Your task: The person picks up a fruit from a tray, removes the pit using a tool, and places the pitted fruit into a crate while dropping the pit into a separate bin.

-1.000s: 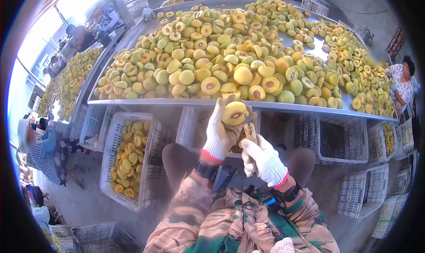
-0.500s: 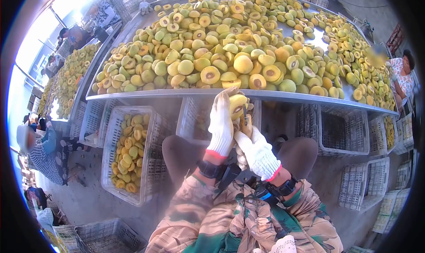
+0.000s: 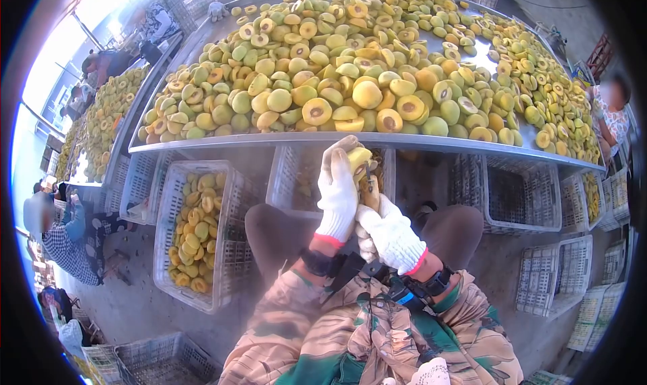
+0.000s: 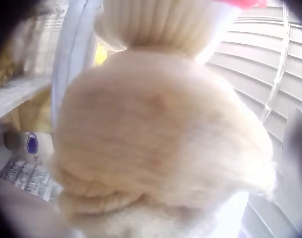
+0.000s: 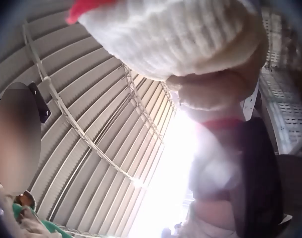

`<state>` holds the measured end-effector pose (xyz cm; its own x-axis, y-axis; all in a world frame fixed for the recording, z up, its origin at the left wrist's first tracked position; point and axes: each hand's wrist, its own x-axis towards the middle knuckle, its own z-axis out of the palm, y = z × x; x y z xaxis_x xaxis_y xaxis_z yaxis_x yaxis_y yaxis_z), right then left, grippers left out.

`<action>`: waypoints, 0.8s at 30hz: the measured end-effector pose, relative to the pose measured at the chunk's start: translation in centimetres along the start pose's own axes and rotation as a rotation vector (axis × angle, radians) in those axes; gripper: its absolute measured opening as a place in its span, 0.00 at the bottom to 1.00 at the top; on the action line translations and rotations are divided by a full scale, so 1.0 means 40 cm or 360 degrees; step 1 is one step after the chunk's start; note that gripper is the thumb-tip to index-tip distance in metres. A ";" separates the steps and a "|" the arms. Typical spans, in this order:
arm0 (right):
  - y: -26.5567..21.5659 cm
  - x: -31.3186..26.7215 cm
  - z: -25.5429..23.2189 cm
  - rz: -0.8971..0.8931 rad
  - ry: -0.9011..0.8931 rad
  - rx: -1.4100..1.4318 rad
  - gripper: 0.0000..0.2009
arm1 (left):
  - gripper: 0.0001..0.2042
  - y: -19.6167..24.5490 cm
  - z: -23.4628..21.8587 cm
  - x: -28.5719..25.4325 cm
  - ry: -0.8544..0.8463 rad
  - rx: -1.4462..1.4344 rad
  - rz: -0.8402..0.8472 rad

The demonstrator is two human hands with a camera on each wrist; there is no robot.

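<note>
In the head view the gloved left hand (image 3: pixel 338 191) grips a yellow-green fruit half (image 3: pixel 359 158) just below the table's front edge. The gloved right hand (image 3: pixel 389 232) holds a small tool with a wooden handle (image 3: pixel 369 192), its dark metal end against the fruit. Both hands are close together over the lap. The back of the left glove (image 4: pixel 161 134) fills the left wrist view, hiding the fruit. The right glove (image 5: pixel 190 44) shows curled in the right wrist view, where the tool is hidden.
Halved fruit (image 3: pixel 317 111) is heaped on the metal table (image 3: pixel 283 139). A crate (image 3: pixel 228 240) with fruit halves stands at the left, and a dark crate (image 3: pixel 515 230) under the table at the right. Other people sit at the far left and right.
The fruit half has turned from facing the head camera to edge-on in the left hand. Both hands have drawn closer together, and the tool stands more upright.
</note>
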<state>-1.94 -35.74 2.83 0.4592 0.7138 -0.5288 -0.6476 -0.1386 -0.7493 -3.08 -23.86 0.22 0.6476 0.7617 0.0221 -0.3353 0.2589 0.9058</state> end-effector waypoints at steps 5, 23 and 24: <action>0.042 0.028 -0.018 -0.0186 0.0239 -0.0528 0.09 | 0.14 -0.018 0.002 -0.012 -0.0066 0.0052 0.0065; 0.031 0.018 -0.010 -0.0046 0.0092 -0.0230 0.11 | 0.18 -0.057 -0.018 -0.009 -0.0077 0.0105 0.0169; 0.025 0.017 -0.008 -0.0070 0.0153 -0.0343 0.11 | 0.20 -0.051 -0.022 -0.008 -0.0140 0.0049 0.0072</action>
<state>-2.08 -35.60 1.62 0.5466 0.6551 -0.5216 -0.4858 -0.2593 -0.8347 -3.21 -24.11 -2.01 0.6902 0.7168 0.0991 -0.3451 0.2058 0.9157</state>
